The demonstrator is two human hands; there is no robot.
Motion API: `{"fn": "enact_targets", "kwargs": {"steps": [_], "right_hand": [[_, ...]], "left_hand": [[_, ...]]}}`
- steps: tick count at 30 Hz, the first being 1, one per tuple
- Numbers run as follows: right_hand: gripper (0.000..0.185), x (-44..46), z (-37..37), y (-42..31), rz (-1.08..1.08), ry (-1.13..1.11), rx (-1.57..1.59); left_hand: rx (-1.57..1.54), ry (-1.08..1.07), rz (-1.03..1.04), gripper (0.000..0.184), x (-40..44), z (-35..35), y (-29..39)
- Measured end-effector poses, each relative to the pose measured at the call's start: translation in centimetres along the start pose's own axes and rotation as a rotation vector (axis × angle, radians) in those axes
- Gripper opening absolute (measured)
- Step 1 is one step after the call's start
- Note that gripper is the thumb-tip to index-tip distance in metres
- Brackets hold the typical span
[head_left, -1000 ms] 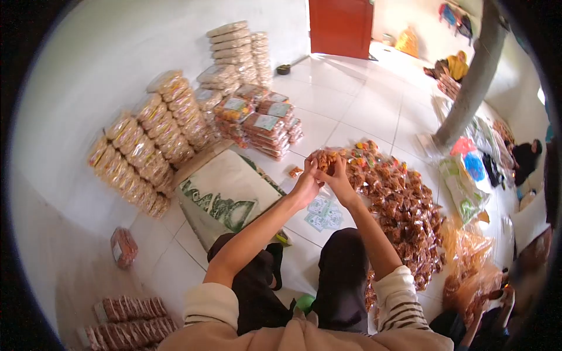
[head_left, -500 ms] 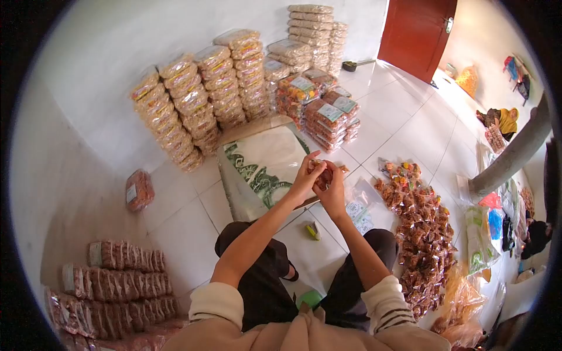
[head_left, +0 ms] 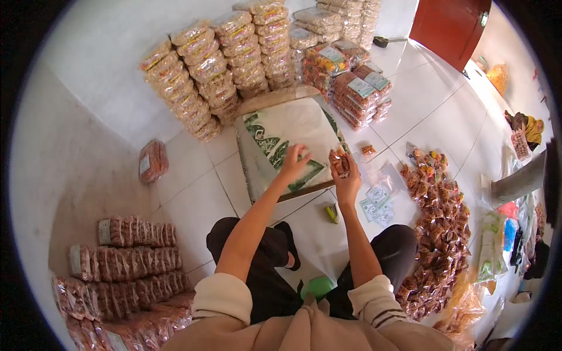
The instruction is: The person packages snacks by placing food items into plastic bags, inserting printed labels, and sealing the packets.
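Observation:
My right hand (head_left: 346,182) is closed around a small clear packet of brown snack (head_left: 340,164), near the right edge of a low box-like platform. Over the middle of that platform, covered in a white and green printed sheet (head_left: 281,126), hovers my left hand (head_left: 294,165). Its fingers are loosely bent and apart, slightly blurred, with nothing seen in them. Just right of my right hand, another small snack packet (head_left: 367,150) lies on the tiles. Below it are several printed labels (head_left: 379,206) and a clear plastic bag (head_left: 391,178). A yellow-green stapler-like tool (head_left: 332,213) lies between my knees.
A long heap of small brown packets (head_left: 436,228) lies to my right. Tall stacks of bagged snacks (head_left: 202,64) line the wall, with labelled packs (head_left: 360,93) beside them. Rows of packed bags (head_left: 132,257) sit at lower left. A person (head_left: 530,128) sits at far right.
My hands were together around a packet; now the left has moved away to the left and the packet is in the right. The head view has shifted, moving the scene rightward.

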State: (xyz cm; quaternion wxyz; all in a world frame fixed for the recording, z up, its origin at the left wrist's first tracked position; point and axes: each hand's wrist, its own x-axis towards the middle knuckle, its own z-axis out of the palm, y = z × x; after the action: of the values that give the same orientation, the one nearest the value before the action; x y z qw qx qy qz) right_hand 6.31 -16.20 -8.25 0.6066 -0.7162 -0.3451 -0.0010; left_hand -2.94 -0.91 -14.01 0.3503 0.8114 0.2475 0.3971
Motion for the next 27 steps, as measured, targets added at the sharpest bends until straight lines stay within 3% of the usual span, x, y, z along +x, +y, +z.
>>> {"fn": "enact_targets", "kwargs": {"steps": [1, 3, 7, 9, 16, 20, 24, 25, 27], "right_hand": [[0.045, -0.6, 0.6, 1.0, 0.056, 0.043, 0.05], [0.045, -1.5, 1.1, 3.0, 0.121, 0.033, 0.083], [0.046, -2.6, 2.0, 5.6, 0.208, 0.045, 0.079], [0.045, -2.7, 2.4, 6.0, 0.231, 0.061, 0.104], [0.047, -3.0, 3.3, 4.6, 0.162, 0.075, 0.125], [0.047, -4.1, 4.3, 2.9, 0.08, -0.02, 0.206], [0.047, -4.1, 4.5, 2.8, -0.038, -0.122, 0.011], [0.045, -4.1, 4.9, 4.2, -0.062, -0.052, -0.112], [0.045, -3.9, 4.7, 5.7, 0.051, -0.063, -0.091]], "left_hand": [[0.003, -0.001, -0.011, 0.033, -1.4, -0.6, -2.9], [0.223, -0.299, -0.064, 0.032, -3.6, -2.0, -5.9], [0.3, -0.214, -0.058, 0.023, -4.6, -1.2, -4.7], [0.554, -0.122, 0.1, 0.021, -4.4, -0.9, -2.3], [0.506, -0.095, 0.037, 0.015, -4.2, 0.1, -2.5], [0.28, 0.039, -0.057, 0.011, -2.9, 1.0, -1.6], [0.144, 0.134, 0.01, 0.006, -1.9, 1.1, 0.3], [0.182, 0.145, 0.008, 0.006, -1.8, 1.3, 0.5], [0.18, 0.165, 0.049, 0.007, -1.7, 1.3, 0.8]]}}
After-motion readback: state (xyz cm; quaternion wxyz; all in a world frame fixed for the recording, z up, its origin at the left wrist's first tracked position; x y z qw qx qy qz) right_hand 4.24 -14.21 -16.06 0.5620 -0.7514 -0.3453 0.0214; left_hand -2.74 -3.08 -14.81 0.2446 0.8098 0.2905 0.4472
